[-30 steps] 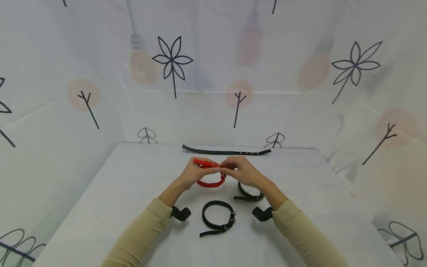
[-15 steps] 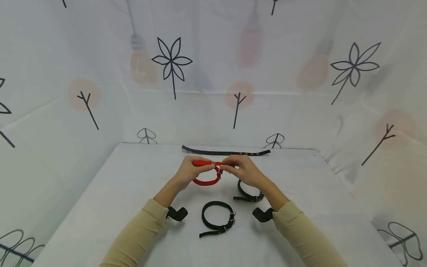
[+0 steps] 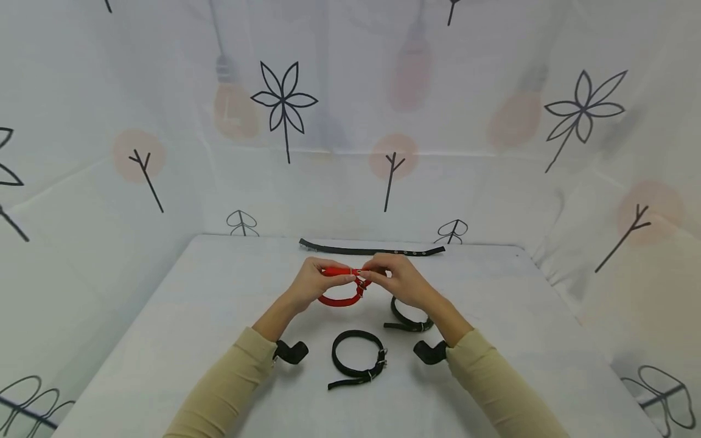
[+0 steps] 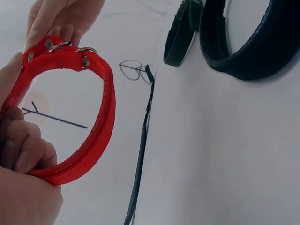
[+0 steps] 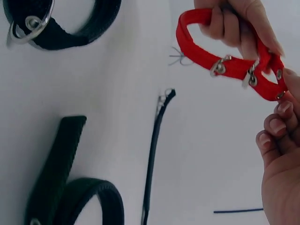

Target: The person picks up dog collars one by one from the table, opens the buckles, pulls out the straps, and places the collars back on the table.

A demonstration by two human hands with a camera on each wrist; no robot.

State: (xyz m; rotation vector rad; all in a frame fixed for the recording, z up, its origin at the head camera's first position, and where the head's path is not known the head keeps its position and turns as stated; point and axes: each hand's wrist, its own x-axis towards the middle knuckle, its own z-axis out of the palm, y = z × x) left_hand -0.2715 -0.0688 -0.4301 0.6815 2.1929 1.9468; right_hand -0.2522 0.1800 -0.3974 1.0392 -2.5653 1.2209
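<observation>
A red collar (image 3: 341,301) with metal eyelets, a buckle and a ring is bent into a loop and held above the table. My left hand (image 3: 311,283) grips its strap on the left, and in the left wrist view the left fingers (image 4: 30,145) curl inside the loop. My right hand (image 3: 398,280) pinches the strap close to the buckle. In the right wrist view the red collar (image 5: 201,54) shows its ring and buckle, with the right hand (image 5: 286,145) at its eyelet end.
On the white table (image 3: 230,274) a black collar (image 3: 333,356) lies looped in front, and another black collar (image 3: 401,317) lies looped beneath the right forearm. A black strap with eyelets (image 3: 372,250) is stretched straight along the back edge.
My left hand has shifted slightly left and toward me since a second ago. The red strap, angled before, now lies nearly level between both hands.
</observation>
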